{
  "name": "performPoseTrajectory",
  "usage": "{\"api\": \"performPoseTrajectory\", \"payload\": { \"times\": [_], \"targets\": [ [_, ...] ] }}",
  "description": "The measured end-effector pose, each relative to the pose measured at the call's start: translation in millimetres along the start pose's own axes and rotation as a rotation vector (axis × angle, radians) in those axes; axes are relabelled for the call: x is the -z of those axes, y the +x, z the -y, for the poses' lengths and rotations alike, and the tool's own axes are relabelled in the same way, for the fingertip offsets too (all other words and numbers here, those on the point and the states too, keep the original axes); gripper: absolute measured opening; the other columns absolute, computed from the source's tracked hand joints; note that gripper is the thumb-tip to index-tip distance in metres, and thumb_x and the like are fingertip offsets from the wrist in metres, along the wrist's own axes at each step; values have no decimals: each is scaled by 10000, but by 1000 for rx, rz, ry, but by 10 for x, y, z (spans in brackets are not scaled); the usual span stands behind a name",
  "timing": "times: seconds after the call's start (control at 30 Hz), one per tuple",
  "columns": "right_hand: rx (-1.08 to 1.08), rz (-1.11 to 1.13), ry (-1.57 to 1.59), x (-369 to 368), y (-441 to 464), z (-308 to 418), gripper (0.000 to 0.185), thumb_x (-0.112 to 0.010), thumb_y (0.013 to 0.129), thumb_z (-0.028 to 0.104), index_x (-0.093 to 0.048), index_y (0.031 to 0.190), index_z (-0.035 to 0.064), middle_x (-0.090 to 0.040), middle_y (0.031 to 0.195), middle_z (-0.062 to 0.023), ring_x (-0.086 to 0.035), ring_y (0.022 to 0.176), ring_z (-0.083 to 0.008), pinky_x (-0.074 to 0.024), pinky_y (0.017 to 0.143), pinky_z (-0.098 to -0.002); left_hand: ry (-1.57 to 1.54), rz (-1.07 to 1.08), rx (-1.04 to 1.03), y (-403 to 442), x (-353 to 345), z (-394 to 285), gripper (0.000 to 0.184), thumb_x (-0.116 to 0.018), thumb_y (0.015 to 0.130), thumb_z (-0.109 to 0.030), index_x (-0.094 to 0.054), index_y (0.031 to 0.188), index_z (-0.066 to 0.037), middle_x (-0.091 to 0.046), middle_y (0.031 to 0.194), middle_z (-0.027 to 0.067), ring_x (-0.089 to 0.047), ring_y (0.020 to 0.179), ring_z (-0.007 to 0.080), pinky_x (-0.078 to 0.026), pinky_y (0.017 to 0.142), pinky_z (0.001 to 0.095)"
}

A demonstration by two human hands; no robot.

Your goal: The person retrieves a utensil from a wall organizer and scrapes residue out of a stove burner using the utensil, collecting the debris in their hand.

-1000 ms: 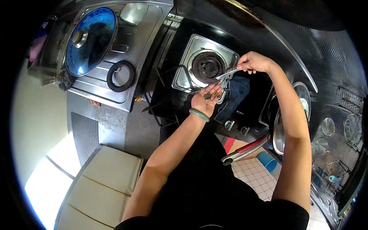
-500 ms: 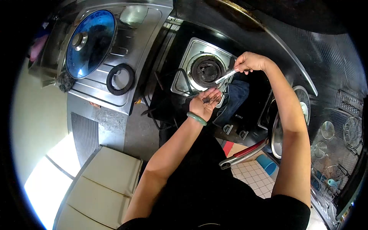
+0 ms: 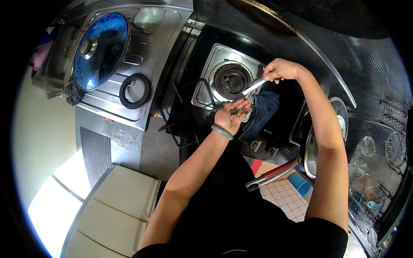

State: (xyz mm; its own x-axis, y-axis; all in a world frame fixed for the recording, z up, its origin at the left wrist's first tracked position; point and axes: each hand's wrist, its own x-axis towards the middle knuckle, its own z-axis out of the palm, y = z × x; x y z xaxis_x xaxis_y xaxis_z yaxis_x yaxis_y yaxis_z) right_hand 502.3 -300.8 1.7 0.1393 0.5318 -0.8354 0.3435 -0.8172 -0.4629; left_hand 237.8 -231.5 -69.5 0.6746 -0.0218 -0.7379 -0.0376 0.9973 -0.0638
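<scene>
**While debris is carried on one palm, a tool is held at the burner**

Nearest, the left hand (image 3: pixel 229 118) is turned palm up, its fingers spread loosely, with dark debris (image 3: pixel 233 111) resting on palm and fingers; a bangle (image 3: pixel 222 132) is worn on the wrist. By the right hand (image 3: pixel 282 70), narrowed to a pinch, the slim tool (image 3: pixel 254 87) is gripped and angled down toward the left fingertips. Its tip is placed by the near edge of the burner (image 3: pixel 232 81), though contact cannot be confirmed.

The debris could be spilled if the palm were tipped, since it is walled in by nothing. The left fingertips could be scraped if the tool slipped, because they lie just below its tip. Bits could also be dropped into the burner, so near is the loaded palm.

The burner is set in a steel tray (image 3: pixel 221 53), in which small dark specks are seen. A dark cloth (image 3: pixel 266 107) is laid beside the tray, and a grate (image 3: pixel 211 93) is found on the left. On the right, a pan (image 3: pixel 310 150) is partly hidden by the right arm, so its contents cannot be told; nor can those of the blue bucket (image 3: pixel 300 185) on the floor.

Farther left, on the steel counter (image 3: pixel 159 56), a black ring (image 3: pixel 134 105) and a blue lid (image 3: pixel 102 51) are laid.
</scene>
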Motion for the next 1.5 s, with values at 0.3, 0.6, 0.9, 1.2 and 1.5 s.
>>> {"api": "performPoseTrajectory", "payload": {
  "times": [0.3,0.6,0.9,1.2,1.5],
  "targets": [
    [83,-12,-10,-97,-48,41,125,-659,806,130,-686,865,23,-619,708,-16,-536,595,-101,-455,564,-258,-24,-25,37,7,-25,-59,381,-320,911,-171,-489,1080,126,-559,1103,246,-574,997,364,-485,903,442],
    [383,-443,-540,-568,-804,647,93,-670,750,132,-672,811,62,-637,799,-92,-619,748,-274,-483,678,-350,79,97,-2,-9,25,-87,344,-363,917,-128,-459,1104,144,-536,1116,253,-557,1036,342,-481,924,409],
    [146,-506,-213,-469,-714,376,118,-674,779,133,-679,845,35,-641,795,-84,-621,744,-193,-472,686,-296,90,66,14,-14,70,-91,319,-422,909,-146,-521,1052,121,-582,1062,249,-580,1018,338,-476,937,406],
    [58,-464,-64,-596,-597,236,144,-674,792,153,-682,856,24,-635,736,-55,-571,629,-136,-458,608,-275,50,51,47,-28,47,-116,283,-433,910,-120,-540,1014,120,-585,1050,245,-589,1004,326,-489,920,402],
    [60,-225,148,-446,-236,-93,153,-667,823,185,-683,869,40,-614,701,1,-525,575,-91,-425,537,-240,58,54,45,-14,56,-114,282,-429,904,-106,-533,1021,129,-571,1068,257,-582,1015,340,-482,936,408]
  ]
}}
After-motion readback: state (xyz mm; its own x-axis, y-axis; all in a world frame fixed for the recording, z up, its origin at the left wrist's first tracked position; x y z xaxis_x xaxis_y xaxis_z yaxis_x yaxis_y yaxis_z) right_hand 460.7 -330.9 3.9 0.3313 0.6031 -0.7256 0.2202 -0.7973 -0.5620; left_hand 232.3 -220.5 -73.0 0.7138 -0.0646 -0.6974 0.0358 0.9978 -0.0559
